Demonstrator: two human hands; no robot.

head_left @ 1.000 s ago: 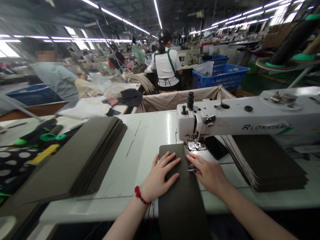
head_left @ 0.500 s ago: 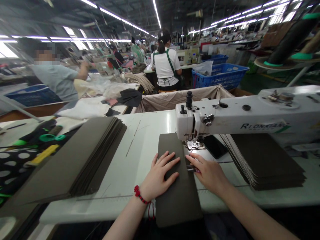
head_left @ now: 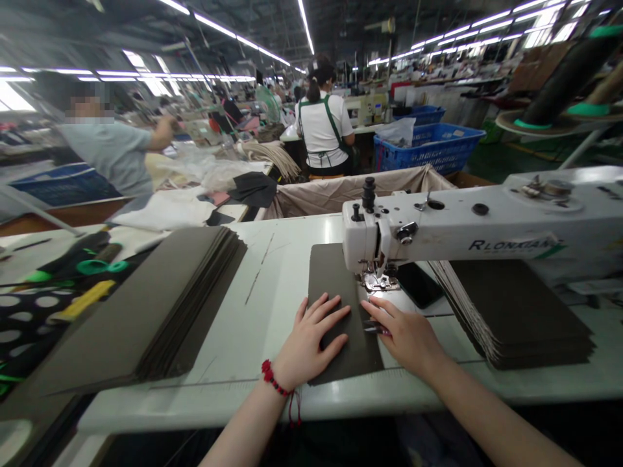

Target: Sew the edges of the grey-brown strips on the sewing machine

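Observation:
A dark olive panel [head_left: 333, 266] lies flat on the pale table, its right edge beside the presser foot [head_left: 381, 283] of a white sewing machine [head_left: 438, 227]. My left hand [head_left: 316, 340] rests flat on the panel with fingers spread and a red-black bracelet at the wrist. Close to the panel's right edge, my right hand [head_left: 411, 337] has its index finger stretched toward the foot. Small metal thread snips [head_left: 374, 327] poke out from beneath its curled fingers; their handles are mostly hidden by the hand.
Olive panels are stacked at left [head_left: 160, 305] and right [head_left: 525, 311]. A dark phone [head_left: 419, 285] lies behind the needle area. Thread cones [head_left: 100, 266] and a yellow object [head_left: 87, 300] sit far left. Beyond the table are a cloth-lined bin [head_left: 341, 193], blue baskets [head_left: 428, 146] and two people.
The panel has slid forward, away from me, past the presser foot; its near edge now lies on the table instead of overhanging the front. Both hands have stayed almost in place.

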